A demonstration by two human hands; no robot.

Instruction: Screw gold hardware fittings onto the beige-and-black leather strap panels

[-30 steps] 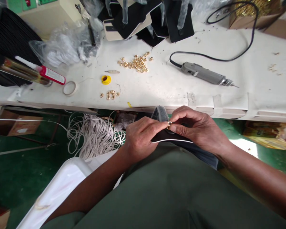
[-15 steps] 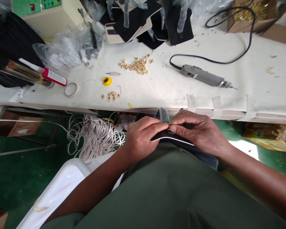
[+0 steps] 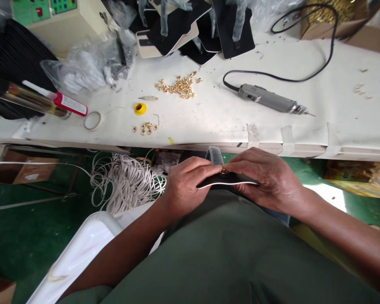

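Observation:
Between my two hands, just off the bench's front edge, is a black panel (image 3: 229, 179) with a pale edge, bowed slightly. My left hand (image 3: 187, 179) grips its left side, fingers on top. My right hand (image 3: 266, 179) clasps the right side, with the thumb under the panel. Both hands' fingertips meet near a small gold metal fitting (image 3: 223, 170) at the panel's middle. A plastic-wrapped strap (image 3: 215, 156) rises from the panel behind the fitting. Similar black panels (image 3: 236, 31) with wrapped straps lie piled at the back of the bench.
On the white bench (image 3: 205, 122) lie a pile of gold fittings (image 3: 182, 87), a smaller group of gold rings (image 3: 148, 128), a yellow spool (image 3: 140, 109), a tape roll (image 3: 93, 120), a red-and-white tube (image 3: 71, 103) and a grey corded rotary tool (image 3: 269, 99). Coiled white cord (image 3: 123, 181) hangs below.
My right thumb has moved from the gold fitting to beneath the panel, and my right fingers now lie flatter across the panel's top. The left hand keeps its grip.

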